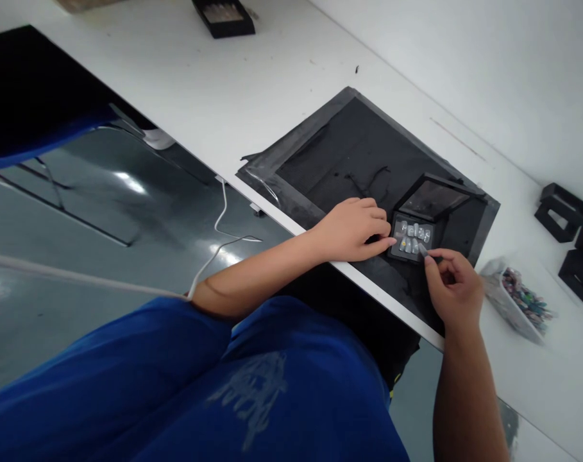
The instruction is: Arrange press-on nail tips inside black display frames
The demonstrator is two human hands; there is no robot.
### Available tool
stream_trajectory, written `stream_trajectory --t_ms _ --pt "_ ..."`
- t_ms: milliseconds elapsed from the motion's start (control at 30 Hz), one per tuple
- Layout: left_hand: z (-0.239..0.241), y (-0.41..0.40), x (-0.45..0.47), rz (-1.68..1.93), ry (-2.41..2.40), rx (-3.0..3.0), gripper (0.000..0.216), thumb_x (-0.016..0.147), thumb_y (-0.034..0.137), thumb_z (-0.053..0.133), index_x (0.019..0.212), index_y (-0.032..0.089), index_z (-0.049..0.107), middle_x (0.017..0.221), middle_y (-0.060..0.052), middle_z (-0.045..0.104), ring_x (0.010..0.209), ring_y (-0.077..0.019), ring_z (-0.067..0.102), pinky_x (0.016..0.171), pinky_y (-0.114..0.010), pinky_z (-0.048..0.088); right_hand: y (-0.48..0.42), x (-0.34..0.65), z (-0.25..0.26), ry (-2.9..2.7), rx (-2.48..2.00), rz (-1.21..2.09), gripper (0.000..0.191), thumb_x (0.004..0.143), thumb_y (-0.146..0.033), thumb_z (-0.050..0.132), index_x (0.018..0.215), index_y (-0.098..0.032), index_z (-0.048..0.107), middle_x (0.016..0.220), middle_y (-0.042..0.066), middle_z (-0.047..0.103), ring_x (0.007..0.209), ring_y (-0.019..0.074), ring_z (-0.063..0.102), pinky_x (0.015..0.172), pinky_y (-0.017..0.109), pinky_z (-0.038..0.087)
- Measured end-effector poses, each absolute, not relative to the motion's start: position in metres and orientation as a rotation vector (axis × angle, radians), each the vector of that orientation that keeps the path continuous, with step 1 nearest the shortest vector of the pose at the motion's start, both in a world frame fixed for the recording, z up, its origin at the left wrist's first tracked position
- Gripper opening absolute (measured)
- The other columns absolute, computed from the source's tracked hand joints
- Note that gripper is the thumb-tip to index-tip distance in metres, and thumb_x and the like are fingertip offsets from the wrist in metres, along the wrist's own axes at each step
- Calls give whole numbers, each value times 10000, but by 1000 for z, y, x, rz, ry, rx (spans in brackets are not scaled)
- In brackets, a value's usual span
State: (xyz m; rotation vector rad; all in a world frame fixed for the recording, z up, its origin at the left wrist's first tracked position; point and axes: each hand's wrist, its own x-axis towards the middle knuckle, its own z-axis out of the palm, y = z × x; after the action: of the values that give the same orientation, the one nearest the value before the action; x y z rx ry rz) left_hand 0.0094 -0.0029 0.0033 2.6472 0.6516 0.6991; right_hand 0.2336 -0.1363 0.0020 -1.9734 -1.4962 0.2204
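A small black box (413, 239) lies open on a black mat (349, 154), its clear lid (433, 199) tipped back. Several pale false nails sit in rows inside it. My left hand (353, 230) rests on the mat with fingers curled, its fingertips pressing the box's left side. My right hand (452, 282) is closed in a pinch on a small pale nail (422, 250) at the box's near right corner.
A clear bag of small coloured pieces (517, 298) lies right of the mat. Black empty boxes (563, 212) stand at the far right. Another black box (224, 16) sits at the table's far end. A white cable (221, 224) hangs off the table edge.
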Motion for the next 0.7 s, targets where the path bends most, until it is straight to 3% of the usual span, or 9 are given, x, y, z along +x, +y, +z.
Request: stream_trajectory --t_ms 433,700 --pt "7 -3 8 667 473 2617 336 978 464 499 861 220 698 866 -16 718 870 -169 586 774 -308 402 -131 231 5 -1480 -2049 178 246 869 -444 646 909 -204 685 546 -76 457 468 76 406 511 235 355" --pt "7 -3 8 646 536 2582 312 963 465 511 878 221 687 883 -6 723 864 -170 590 798 -311 414 -137 234 4 -1549 -1960 269 261 901 -435 603 976 -208 708 596 -51 518 495 86 433 507 240 379"
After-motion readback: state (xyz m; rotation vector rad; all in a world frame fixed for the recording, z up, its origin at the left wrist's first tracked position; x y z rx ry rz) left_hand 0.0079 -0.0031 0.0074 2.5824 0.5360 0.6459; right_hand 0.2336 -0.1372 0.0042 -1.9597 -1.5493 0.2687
